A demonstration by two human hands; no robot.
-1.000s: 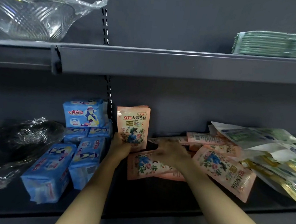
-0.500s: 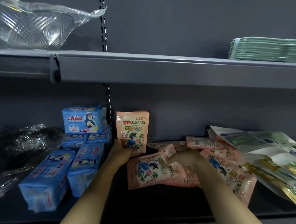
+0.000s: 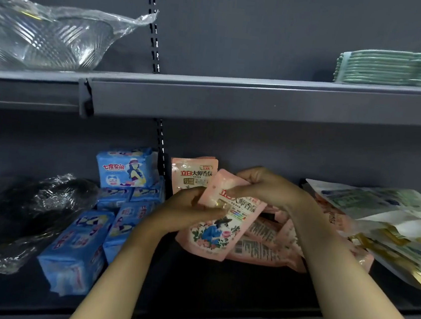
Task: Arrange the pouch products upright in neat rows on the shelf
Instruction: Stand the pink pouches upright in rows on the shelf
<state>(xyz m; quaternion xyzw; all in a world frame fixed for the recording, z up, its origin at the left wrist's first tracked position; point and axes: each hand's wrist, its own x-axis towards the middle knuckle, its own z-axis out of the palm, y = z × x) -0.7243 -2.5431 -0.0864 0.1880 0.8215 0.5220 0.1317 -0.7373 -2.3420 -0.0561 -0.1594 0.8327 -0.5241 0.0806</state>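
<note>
Pink film is being pinched at two places: the pouch is being held above the shelf, clear of its floor, with its printed face toward the camera. Its long axis is being kept tilted, the top edge leaning left and back toward the standing pouch, the bottom edge hanging lower and to the right over the pile of flat pink pouches. The left hand is being closed on the pouch's left edge, thumb across the front and fingers behind; the right hand is being closed over the upper right corner from above, so both hands are grasping the same pouch. The standing pouch is being left upright against the back wall, just beside the blue packs and just behind the held pouch's top corner; whether the two are touching cannot be told. The slot for the next pouch is judged to lie in front of the standing one, up and left of the fingers, and the left hand is the nearer one to it. A turn of the long axis to vertical is judged to be needed before the pouch is set down, the bottom edge being brought leftward under the top.
</note>
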